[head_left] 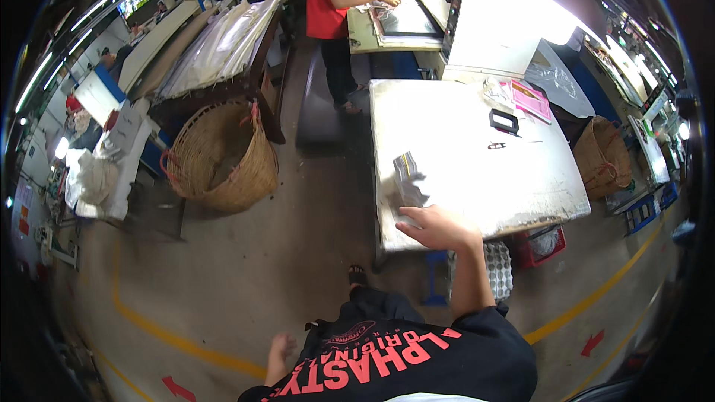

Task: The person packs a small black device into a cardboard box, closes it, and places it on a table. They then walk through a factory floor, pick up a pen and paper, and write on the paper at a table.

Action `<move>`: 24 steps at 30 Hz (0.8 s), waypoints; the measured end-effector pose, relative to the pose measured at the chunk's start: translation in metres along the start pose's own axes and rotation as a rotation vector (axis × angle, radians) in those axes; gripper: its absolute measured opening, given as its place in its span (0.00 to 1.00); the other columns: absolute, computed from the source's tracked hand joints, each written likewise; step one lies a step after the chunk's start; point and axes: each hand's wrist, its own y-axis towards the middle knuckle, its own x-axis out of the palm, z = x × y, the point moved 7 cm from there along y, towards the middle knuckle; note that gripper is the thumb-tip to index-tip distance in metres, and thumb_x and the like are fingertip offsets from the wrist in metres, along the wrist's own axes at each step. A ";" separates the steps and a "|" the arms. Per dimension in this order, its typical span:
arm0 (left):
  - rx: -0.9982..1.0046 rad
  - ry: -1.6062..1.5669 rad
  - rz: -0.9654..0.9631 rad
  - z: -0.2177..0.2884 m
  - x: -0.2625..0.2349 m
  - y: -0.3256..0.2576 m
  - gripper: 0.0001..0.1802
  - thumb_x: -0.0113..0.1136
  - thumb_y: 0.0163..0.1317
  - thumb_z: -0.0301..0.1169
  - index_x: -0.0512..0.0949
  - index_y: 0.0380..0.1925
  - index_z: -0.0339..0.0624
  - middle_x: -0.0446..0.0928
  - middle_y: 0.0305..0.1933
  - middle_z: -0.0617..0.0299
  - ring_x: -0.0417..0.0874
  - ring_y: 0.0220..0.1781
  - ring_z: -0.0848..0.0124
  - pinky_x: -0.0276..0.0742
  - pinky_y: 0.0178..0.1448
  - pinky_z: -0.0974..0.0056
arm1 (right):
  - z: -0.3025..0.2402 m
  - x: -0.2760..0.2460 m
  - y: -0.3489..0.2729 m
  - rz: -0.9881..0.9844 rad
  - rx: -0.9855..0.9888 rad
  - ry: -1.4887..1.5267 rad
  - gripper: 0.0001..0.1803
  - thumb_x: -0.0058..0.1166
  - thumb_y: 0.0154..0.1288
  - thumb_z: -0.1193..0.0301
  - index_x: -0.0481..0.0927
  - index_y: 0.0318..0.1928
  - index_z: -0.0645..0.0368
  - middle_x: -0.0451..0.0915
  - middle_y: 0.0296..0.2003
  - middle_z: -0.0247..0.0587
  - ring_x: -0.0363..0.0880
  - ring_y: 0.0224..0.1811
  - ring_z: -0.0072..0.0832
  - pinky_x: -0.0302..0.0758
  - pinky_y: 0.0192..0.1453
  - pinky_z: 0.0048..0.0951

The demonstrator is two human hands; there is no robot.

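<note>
My right hand (438, 228) reaches over the near left part of the white-topped table (484, 171), its fingers stretched out to the left. Just beyond the fingertips lies a small stack of grey pieces (409, 176) with a yellow stripe; whether the hand touches it I cannot tell. Down by my left side hangs my left hand (281, 346), away from the table, with its fingers too unclear to read. Farther back on the tabletop are a black rectangular frame (504, 121), a small red and black tool (497, 146) and a pink sheet (530, 98).
A large wicker basket (223, 164) stands on the floor at left, another basket (602, 156) right of the table. A person in a red shirt (328, 0) works at a farther table. Under my table are a red crate (538, 247) and a blue stool (434, 283).
</note>
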 end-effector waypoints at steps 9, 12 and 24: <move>0.009 0.359 -0.070 0.118 -0.025 0.058 0.19 0.48 0.76 0.40 0.80 0.55 0.42 0.83 0.50 0.50 0.86 0.50 0.60 0.81 0.57 0.47 | 0.035 -0.057 0.149 -0.069 0.230 0.052 0.34 0.44 0.79 0.48 0.88 0.26 0.60 0.87 0.25 0.46 0.87 0.32 0.44 0.83 0.44 0.39; 0.022 0.388 -0.089 0.187 -0.025 0.089 0.18 0.48 0.76 0.39 0.79 0.55 0.43 0.83 0.49 0.51 0.86 0.49 0.59 0.81 0.55 0.48 | 0.049 -0.036 0.191 -0.304 0.351 0.175 0.38 0.39 0.80 0.46 0.88 0.25 0.62 0.87 0.23 0.42 0.89 0.29 0.32 0.84 0.41 0.34; 0.200 0.355 -0.102 0.639 0.034 0.256 0.19 0.44 0.79 0.42 0.73 0.63 0.51 0.82 0.54 0.58 0.85 0.50 0.61 0.77 0.53 0.51 | 0.114 -0.025 0.236 -0.546 0.864 0.545 0.42 0.36 0.81 0.45 0.88 0.27 0.67 0.88 0.26 0.49 0.90 0.29 0.36 0.86 0.42 0.34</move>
